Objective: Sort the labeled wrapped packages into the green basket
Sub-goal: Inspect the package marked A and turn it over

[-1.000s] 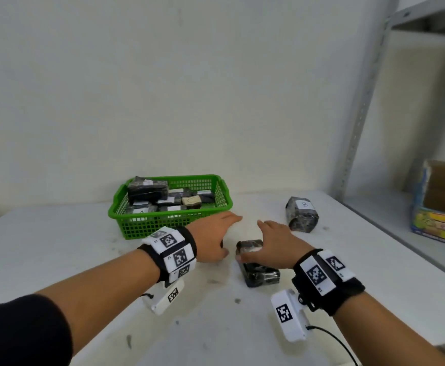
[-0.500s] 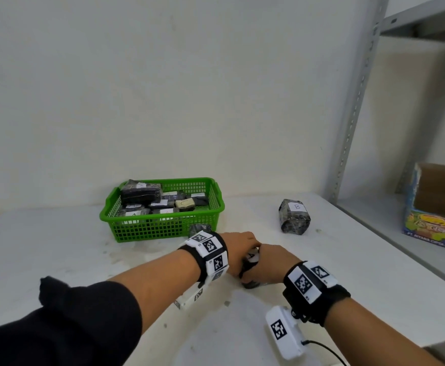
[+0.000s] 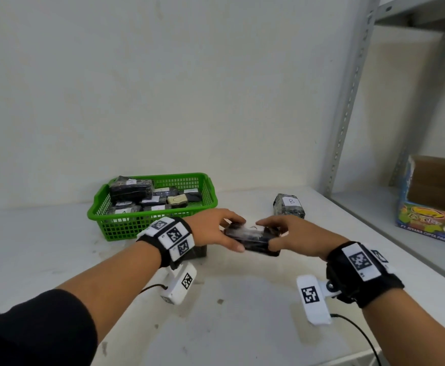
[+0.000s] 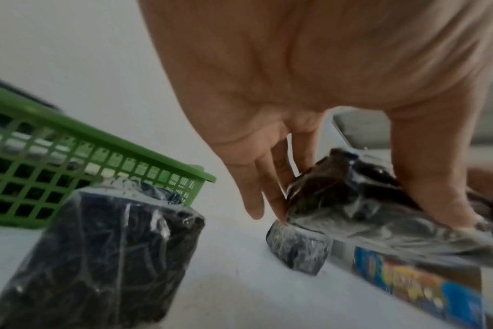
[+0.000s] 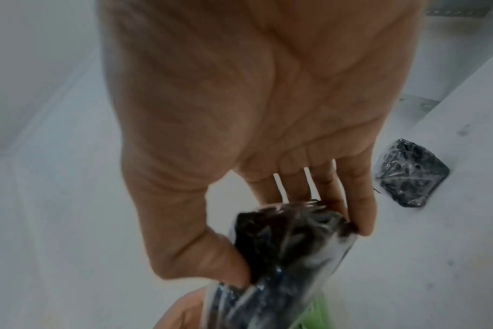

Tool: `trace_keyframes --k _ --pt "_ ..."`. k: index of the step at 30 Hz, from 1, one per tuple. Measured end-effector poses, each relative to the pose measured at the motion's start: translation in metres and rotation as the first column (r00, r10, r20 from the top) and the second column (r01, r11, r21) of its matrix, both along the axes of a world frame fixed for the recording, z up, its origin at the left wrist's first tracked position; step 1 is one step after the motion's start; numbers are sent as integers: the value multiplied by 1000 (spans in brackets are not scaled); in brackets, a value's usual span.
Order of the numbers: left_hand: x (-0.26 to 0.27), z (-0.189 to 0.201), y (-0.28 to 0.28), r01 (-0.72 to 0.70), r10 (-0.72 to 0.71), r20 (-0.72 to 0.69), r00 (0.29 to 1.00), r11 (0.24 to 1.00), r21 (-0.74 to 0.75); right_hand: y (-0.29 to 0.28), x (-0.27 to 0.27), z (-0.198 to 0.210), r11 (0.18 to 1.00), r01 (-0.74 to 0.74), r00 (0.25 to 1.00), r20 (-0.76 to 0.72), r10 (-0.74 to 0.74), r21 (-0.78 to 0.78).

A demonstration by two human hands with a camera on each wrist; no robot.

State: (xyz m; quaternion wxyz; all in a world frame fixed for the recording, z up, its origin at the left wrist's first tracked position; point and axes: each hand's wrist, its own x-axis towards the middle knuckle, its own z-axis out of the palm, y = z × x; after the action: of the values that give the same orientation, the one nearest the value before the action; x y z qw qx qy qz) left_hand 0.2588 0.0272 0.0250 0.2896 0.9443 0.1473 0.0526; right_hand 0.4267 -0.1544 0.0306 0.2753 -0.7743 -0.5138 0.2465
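Holding one wrapped package (image 3: 253, 237) above the table (image 3: 242, 313), long axis left-right, left hand (image 3: 211, 229) and right hand (image 3: 292, 237) clamp their fingers on opposite ends; the green basket (image 3: 126, 228) lies far-left, nearer the left hand.

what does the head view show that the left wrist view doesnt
Only the head view shows the package marked B on the table, the right hand, the packages inside the green basket and the shelf post.

Only the left wrist view shows the whole of the dark wrapped block standing in front of the basket; the head view hides most of it behind the left wrist.

Both show the left hand gripping the held package, the basket and the colourful box.
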Motion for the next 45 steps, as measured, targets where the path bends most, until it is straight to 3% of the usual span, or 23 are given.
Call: trace_keyframes --k 4,9,17,20,26,31,34,36,40,45 --pt "-17 1 15 -52 105 187 977 962 -267 12 -8 6 991 2 990 -138 17 135" --pt "-43 -2 30 -111 226 273 935 918 -380 41 -25 3 970 10 961 -270 58 243" --pt "-101 -14 53 -209 444 402 801 836 -507 106 -68 -16 917 98 787 -595 166 386" --pt "-122 -27 65 -189 489 416 767 792 -581 131 -95 -24 904 90 762 -613 208 418" --pt "-152 -49 84 -64 587 416 695 626 -777 168 -132 -36 868 118 756 -610 236 483" --pt "-161 -50 100 -77 649 466 602 627 -775 187 -143 -33 894 65 731 -631 260 443" --pt "-163 -51 104 -42 623 480 617 635 -771 194 -146 -31 879 63 767 -587 261 473" --pt "-165 -55 102 36 611 490 621 602 -798 194 -148 -32 860 85 762 -588 270 504" --pt "-162 -60 101 88 625 517 585 584 -807 195 -149 -35 866 77 752 -599 275 494" --pt "-169 -60 105 155 638 506 580 523 -838 191 -146 -39 898 57 663 -689 294 437"
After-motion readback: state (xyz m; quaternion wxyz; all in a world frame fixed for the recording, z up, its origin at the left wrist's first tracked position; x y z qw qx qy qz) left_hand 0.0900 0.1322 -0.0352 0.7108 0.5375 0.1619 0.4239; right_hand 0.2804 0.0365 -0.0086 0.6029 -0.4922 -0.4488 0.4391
